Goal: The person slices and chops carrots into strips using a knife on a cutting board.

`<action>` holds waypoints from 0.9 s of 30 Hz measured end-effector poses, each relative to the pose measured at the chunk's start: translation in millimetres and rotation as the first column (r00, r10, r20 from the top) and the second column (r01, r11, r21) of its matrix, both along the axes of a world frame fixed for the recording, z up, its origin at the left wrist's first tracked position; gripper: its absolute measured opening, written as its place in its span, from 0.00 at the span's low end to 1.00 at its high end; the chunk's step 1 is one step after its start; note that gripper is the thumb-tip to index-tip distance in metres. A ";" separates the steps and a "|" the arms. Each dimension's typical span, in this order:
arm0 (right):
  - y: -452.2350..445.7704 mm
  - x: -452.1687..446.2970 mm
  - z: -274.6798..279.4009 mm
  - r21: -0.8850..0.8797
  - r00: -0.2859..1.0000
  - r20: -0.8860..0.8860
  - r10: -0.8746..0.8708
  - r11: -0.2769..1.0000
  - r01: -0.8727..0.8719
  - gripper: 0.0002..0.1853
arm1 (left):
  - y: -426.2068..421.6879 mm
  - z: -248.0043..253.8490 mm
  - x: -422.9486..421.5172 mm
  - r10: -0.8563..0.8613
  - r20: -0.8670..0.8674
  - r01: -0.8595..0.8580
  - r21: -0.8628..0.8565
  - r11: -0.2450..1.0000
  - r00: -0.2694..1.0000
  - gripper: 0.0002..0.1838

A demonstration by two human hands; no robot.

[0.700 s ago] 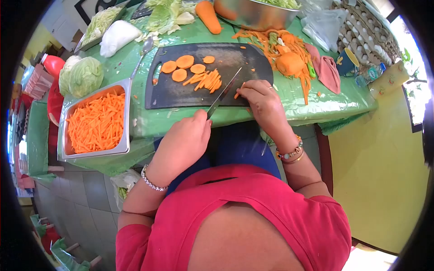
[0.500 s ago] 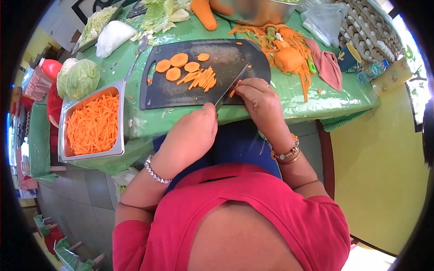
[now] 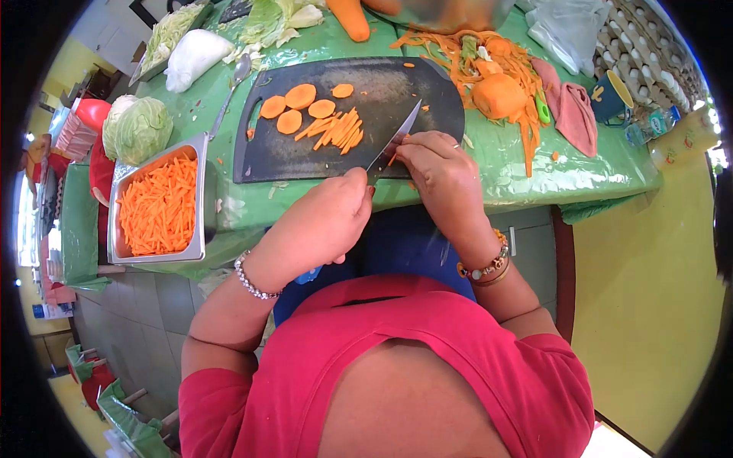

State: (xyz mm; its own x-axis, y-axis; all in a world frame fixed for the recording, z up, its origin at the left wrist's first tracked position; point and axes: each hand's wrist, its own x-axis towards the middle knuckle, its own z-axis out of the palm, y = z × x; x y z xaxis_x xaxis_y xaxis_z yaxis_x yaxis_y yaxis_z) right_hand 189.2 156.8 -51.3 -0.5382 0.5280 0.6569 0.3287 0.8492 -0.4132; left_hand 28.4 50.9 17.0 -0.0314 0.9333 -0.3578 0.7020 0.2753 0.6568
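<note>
My left hand (image 3: 328, 215) is wrapped round the handle of a knife (image 3: 400, 133), whose blade slants up to the right over the dark cutting board (image 3: 305, 162). Fingers of my right hand (image 3: 443, 172) are pinched on a small piece of carrot (image 3: 392, 159) beside the blade, at the board's near edge. Carrot sticks (image 3: 341, 131) lie in a pile left of the knife. Behind and left of them are several round carrot slices (image 3: 300, 96).
A metal tray of carrot strips (image 3: 158, 208) and a cabbage (image 3: 143, 131) are at the left. Carrot peelings with a peeled carrot (image 3: 498, 96), a pink cloth (image 3: 574, 120), a mug (image 3: 611, 99) and egg trays (image 3: 645, 57) are at the right. A metal bowl (image 3: 489, 14) stands behind.
The knife has shifted slightly to the right, closer against my right fingers. My right hand stays pinched at the board's near edge. The view has shifted a little.
</note>
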 end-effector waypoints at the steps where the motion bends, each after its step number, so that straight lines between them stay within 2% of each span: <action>1: 0.6 0.3 -0.4 0.003 1.000 0.001 0.006 1.000 -0.006 0.08 | 2.3 2.3 1.1 0.006 -0.003 -0.006 -0.038 0.999 1.000 0.15; 3: 0.8 0.5 -0.3 0.002 1.000 0.002 0.014 1.000 -0.014 0.08 | 2.9 -0.6 1.1 0.015 -0.005 -0.016 -0.080 0.997 1.000 0.15; 5: 1.0 0.7 0.8 0.008 1.000 0.014 0.016 1.000 -0.016 0.08 | -0.7 -12.0 -1.6 -0.071 -0.199 0.105 0.163 0.981 0.977 0.12; 6: 1.7 1.2 0.8 0.006 1.000 0.012 0.018 1.000 -0.018 0.08 | -1.6 -14.4 -0.8 -0.070 -0.201 0.103 0.161 0.982 0.977 0.12; 8: 2.8 0.8 0.7 0.006 1.000 0.011 0.027 1.000 -0.027 0.08 | -3.1 -16.1 -0.6 -0.101 -0.322 0.195 0.277 0.941 0.941 0.09; 12: 5.2 -0.4 2.2 0.007 0.999 0.012 0.030 1.000 -0.030 0.07 | 1.9 -5.2 0.6 -0.085 -0.294 0.138 0.164 0.977 0.952 0.07; 18: 7.2 0.2 1.8 -0.018 0.996 0.058 0.074 0.997 -0.073 0.08 | 18.9 -10.8 1.3 -0.110 -0.332 0.175 0.172 0.969 0.937 0.06; 20: 6.5 -0.2 0.8 0.007 0.997 0.050 0.063 0.998 -0.063 0.08 | 23.1 -12.4 6.4 -0.086 -0.356 0.175 0.224 0.959 0.931 0.06; 23: 4.6 1.2 2.8 0.011 0.996 0.056 0.066 0.998 -0.066 0.08 | 13.4 -12.8 10.5 -0.046 -0.423 0.139 0.192 0.972 0.905 0.05; 27: 4.4 0.0 -0.3 0.039 0.995 0.070 0.067 0.997 -0.070 0.10 | -18.6 -16.6 -2.8 -0.041 -0.460 0.163 0.230 0.959 0.887 0.07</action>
